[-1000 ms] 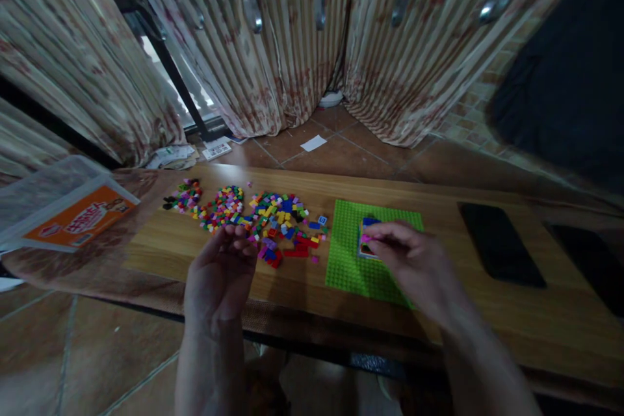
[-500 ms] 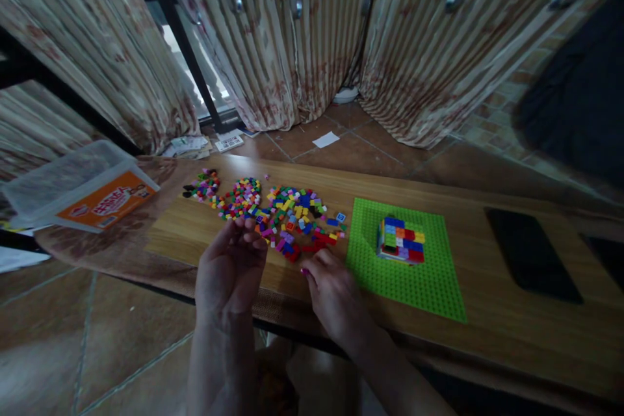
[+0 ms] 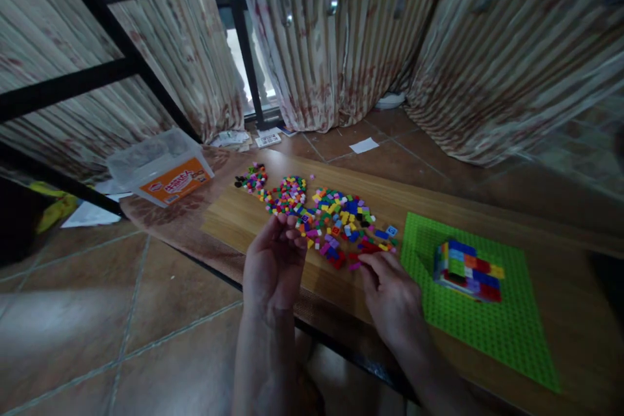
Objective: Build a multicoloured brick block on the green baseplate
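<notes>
A heap of small coloured bricks [image 3: 336, 211] lies on the wooden tabletop [image 3: 234, 231]. My left hand [image 3: 273, 266] hovers at the heap's near edge, palm turned up, fingers curled over it; what lies inside is hidden. My right hand [image 3: 391, 292] rests just right of it, fingertips pinched at a small pink brick [image 3: 355, 266] by the near edge of the heap. Further right a green studded baseplate [image 3: 492, 335] carries a multicoloured block of stacked bricks [image 3: 468, 261], apart from both hands.
A clear plastic box with an orange label [image 3: 163, 169] stands at the table's far left end. Black metal bars [image 3: 73, 81] cross the upper left. Striped curtains hang behind, with papers [image 3: 364, 145] on the tiled floor.
My right hand has left the stacked block on the baseplate and come back left to the heap's near edge. The view has swung left. My left hand has kept its cupped pose.
</notes>
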{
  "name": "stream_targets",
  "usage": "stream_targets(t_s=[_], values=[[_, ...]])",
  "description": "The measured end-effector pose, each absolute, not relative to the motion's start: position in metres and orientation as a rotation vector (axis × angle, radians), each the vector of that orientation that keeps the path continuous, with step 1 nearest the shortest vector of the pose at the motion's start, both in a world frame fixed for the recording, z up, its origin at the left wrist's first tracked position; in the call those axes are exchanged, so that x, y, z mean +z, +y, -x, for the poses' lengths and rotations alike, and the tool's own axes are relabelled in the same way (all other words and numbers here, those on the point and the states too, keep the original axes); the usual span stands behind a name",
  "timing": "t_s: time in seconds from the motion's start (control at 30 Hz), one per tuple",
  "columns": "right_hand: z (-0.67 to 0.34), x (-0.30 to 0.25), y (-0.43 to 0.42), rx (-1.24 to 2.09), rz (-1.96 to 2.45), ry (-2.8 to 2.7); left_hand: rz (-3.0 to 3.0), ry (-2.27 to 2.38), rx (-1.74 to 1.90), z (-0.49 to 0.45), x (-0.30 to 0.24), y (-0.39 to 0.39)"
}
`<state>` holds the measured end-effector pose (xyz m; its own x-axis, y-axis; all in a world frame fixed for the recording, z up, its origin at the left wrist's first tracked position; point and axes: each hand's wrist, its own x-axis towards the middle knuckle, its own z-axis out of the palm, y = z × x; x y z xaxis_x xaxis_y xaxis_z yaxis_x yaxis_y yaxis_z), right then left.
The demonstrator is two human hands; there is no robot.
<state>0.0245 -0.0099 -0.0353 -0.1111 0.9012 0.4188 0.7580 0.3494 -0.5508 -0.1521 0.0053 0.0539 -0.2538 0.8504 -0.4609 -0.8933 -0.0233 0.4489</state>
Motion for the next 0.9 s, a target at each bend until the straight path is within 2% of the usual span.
stream_targets(t_s=[0.37, 0.9], values=[[0.000, -0.016, 0.013, 0.252, 1.460, -2.064, 0.141, 0.716, 1.693, 0.171, 0.057, 0.000], [0.015, -0.020, 0.029, 0.330, 1.643, -1.997, 0.130, 0.758, 1.667, 0.174, 0.060, 0.004]])
